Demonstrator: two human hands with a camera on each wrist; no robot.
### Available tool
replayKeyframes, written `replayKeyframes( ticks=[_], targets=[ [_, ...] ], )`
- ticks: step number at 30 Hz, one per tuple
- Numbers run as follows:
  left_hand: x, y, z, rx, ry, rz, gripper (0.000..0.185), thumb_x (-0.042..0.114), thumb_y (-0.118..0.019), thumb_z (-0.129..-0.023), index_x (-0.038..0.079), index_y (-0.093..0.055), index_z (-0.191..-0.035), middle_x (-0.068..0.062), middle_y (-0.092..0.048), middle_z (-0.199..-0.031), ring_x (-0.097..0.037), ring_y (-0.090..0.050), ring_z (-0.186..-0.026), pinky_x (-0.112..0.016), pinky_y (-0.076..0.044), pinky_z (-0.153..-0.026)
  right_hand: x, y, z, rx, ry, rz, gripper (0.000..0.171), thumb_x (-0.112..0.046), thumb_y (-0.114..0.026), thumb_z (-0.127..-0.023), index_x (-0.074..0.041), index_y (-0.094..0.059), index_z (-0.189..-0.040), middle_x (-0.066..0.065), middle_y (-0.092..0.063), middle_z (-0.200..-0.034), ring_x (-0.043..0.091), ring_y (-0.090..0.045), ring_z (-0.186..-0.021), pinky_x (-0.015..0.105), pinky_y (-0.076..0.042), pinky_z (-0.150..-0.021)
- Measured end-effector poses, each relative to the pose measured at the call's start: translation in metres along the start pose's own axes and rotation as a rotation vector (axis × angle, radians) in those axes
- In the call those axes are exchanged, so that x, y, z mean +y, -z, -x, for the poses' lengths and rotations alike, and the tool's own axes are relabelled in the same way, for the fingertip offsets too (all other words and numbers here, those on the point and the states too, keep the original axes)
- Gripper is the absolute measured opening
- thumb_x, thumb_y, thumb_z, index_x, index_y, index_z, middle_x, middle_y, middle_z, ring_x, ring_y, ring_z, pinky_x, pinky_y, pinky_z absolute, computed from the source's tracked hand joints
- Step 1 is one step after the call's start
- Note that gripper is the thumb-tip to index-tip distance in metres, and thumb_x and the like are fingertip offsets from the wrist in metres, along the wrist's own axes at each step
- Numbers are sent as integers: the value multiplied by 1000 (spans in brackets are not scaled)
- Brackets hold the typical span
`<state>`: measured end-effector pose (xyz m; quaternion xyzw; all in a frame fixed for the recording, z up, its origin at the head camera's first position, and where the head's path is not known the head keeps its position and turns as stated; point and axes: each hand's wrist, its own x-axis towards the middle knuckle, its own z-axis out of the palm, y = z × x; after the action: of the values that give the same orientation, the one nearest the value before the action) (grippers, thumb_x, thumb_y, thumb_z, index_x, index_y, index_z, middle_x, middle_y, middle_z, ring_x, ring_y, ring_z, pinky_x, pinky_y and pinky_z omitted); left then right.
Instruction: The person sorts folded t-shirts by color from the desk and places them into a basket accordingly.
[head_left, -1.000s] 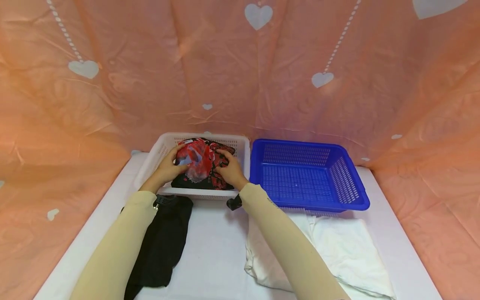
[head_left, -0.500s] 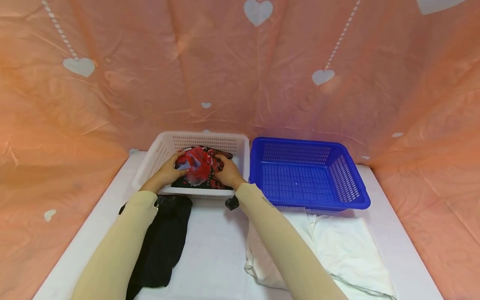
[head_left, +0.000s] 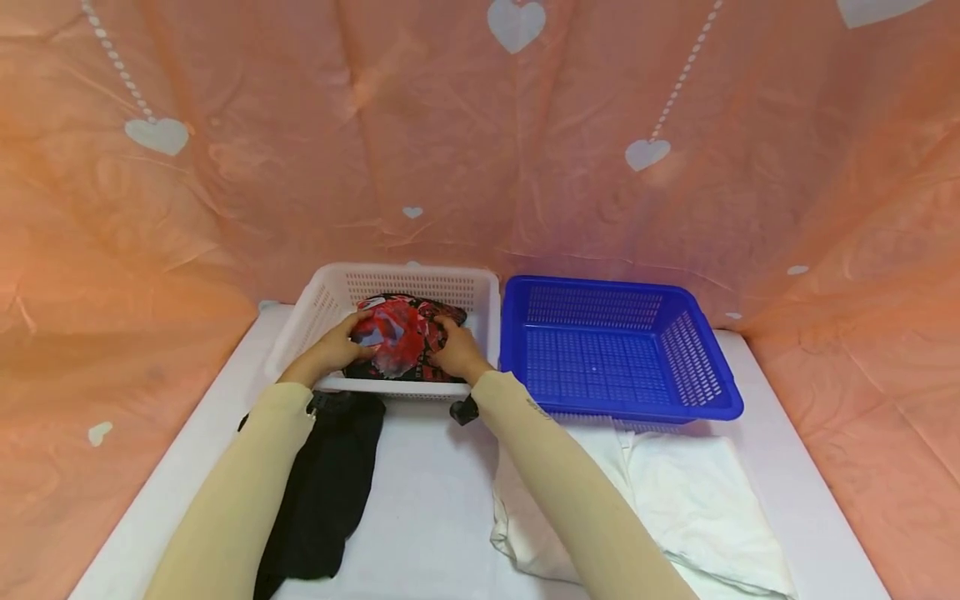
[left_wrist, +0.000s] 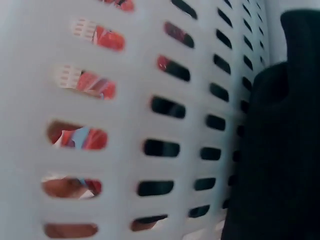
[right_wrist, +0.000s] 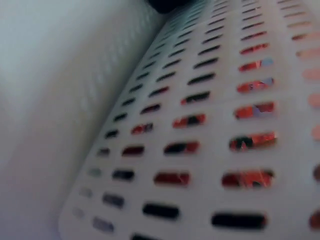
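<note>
A black garment with a large red floral print (head_left: 397, 337) lies bunched inside the white slotted basket (head_left: 412, 387). My left hand (head_left: 330, 343) grips its left side, thumb over the cloth, and my right hand (head_left: 459, 348) holds its right side. Some fingertips are hidden by the folds. In the left wrist view, the basket's wall (left_wrist: 125, 120) fills most of the picture, with red and black cloth and bits of skin behind the slots. The right wrist view likewise shows the slotted wall (right_wrist: 210, 135), with the printed cloth visible through the openings.
A blue basket (head_left: 592, 367) with nothing in it stands right of the white one. Dark clothing (head_left: 322, 492) lies under my left forearm. Folded white clothing (head_left: 697, 500) lies at the right front. Behind hangs an orange curtain (head_left: 450, 150) with hearts.
The garment has sunk lower into the white basket, its far edge dropping below the rim, and both hands went down with it. Over the last half second they have barely shifted.
</note>
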<state>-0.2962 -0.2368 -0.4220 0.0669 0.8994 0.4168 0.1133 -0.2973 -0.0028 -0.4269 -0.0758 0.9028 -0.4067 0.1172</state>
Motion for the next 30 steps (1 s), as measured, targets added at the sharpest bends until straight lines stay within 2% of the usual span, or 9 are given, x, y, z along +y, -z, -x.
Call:
replayKeyframes(
  ticks=[3,5,7,11,15,19,22,26,30],
  targets=[
    [2,0,6,44,-15,-25,73,11,-62,-89,2,-24,-150,-35,-31,-145,-50,-34,-132,-60,-30,-108,-3,-1,7,88,26,52,72,-20,-70,-86,-21,-35,-148,24,-42,-142,39,-51,-117,42,-50,-87],
    [4,1,11,73,-35,-52,71,12,-62,-88,1,-26,-149,-36,-33,-145,-52,-36,-131,-61,-32,-107,-7,0,13,134,52,81,70,-24,-70,-86,-19,-37,-147,24,-41,-141,43,-47,-122,47,-47,-95],
    [9,3,17,93,-68,-71,69,12,-61,-89,1,-27,-148,-36,-33,-145,-54,-38,-129,-61,-34,-105,-12,2,20,153,91,73,69,-26,-70,-86,-17,-38,-146,23,-42,-140,43,-47,-122,49,-46,-98],
    [19,7,31,126,-134,-48,65,11,-60,-90,4,-31,-148,-34,-35,-144,-55,-42,-125,-62,-38,-102,-20,9,35,170,194,0,65,-26,-69,-86,-13,-42,-143,21,-47,-136,38,-52,-116,48,-47,-96],
    [28,10,46,174,-195,-47,60,11,-59,-92,7,-35,-147,-32,-43,-140,-52,-48,-122,-60,-43,-98,-23,12,48,185,290,-96,59,-23,-68,-85,-12,-47,-139,18,-52,-130,35,-55,-112,45,-48,-92],
    [36,10,66,202,-262,-17,57,9,-61,-92,6,-38,-145,-30,-50,-135,-50,-53,-119,-60,-46,-93,-24,8,61,221,379,-149,54,-21,-68,-82,-13,-53,-134,14,-58,-124,30,-56,-109,42,-48,-90],
    [41,10,81,222,-302,-16,56,10,-62,-92,7,-40,-144,-28,-53,-131,-47,-55,-116,-59,-48,-90,-25,4,71,213,432,-202,51,-19,-69,-81,-13,-56,-130,12,-62,-120,29,-60,-104,36,-52,-85],
    [42,8,100,257,-318,-49,52,11,-63,-92,9,-44,-141,-24,-59,-126,-41,-62,-110,-47,-54,-86,-25,-2,86,154,436,-281,48,-16,-69,-81,-14,-57,-128,10,-63,-117,31,-64,-94,29,-54,-73],
    [36,6,119,267,-310,-57,52,9,-63,-91,10,-47,-140,-22,-61,-122,-38,-64,-105,-30,-54,-82,-24,-10,101,102,401,-322,47,-15,-69,-82,-17,-57,-128,10,-61,-119,28,-64,-96,24,-54,-74]
  ],
)
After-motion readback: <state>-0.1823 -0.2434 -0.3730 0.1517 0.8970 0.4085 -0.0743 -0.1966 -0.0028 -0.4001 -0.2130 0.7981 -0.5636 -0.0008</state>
